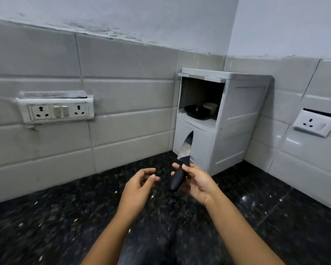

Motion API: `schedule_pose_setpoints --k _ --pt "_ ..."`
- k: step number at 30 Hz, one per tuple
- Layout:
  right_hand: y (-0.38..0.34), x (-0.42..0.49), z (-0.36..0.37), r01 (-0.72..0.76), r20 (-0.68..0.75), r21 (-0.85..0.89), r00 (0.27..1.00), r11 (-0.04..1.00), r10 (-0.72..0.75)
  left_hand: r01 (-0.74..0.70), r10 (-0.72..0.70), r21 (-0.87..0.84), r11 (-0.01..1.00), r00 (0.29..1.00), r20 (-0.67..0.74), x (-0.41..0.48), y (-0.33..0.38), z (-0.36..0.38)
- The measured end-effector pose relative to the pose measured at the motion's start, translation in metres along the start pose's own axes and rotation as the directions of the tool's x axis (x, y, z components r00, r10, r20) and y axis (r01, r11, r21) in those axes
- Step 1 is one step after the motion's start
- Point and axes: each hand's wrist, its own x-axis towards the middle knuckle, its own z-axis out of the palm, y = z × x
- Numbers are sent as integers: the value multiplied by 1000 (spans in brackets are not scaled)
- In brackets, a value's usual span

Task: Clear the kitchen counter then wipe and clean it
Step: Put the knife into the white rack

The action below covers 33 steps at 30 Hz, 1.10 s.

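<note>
Head view of a worktop corner. The knife is held above the dark speckled worktop near the centre of the view. Its black handle slants down toward 7 o'clock and its steel blade points up toward 1 o'clock, the tip lying in front of the lower front panel of a white storage cabinet. The right hand grips the upper part of the handle, thumb across the front and fingertips showing behind it; the butt of the handle projects free below the palm. The left hand hangs at 9 o'clock of the handle, near it but not touching, fingers loosely curled and spread, holding nothing. The cabinet stands on the worktop in the wall corner, at 1 o'clock of the hands. Its open upper compartment contains a black bowl with a white cup just behind it. At 10 o'clock, a wall panel carries two sockets flanking two switches. At 2 o'clock, a single socket plate sits on the right-hand tiled wall. Pale crumbs are scattered over the worktop, chiefly at 8 o'clock of the hands.
</note>
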Motion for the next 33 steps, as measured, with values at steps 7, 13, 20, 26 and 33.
schedule_pose_setpoints --k 7,13,20,26,33 --pt "-37 78 -13 83 -79 -13 993 996 -83 6 -2 -62 998 998 65 80 -10 30" --pt "-72 148 -16 67 -196 -32 978 997 -72 63 -32 -173 983 984 173 155 -11 62" --pt "-96 204 -33 76 -234 -88 968 993 -94 28 -11 -113 993 989 146 221 -12 94" --pt "-105 216 -62 79 -149 -440 976 895 -159 -12 14 -37 999 998 59 253 -25 115" --pt "-100 240 -80 -52 268 -909 688 -414 -675 -201 188 245 949 979 76 308 -38 133"
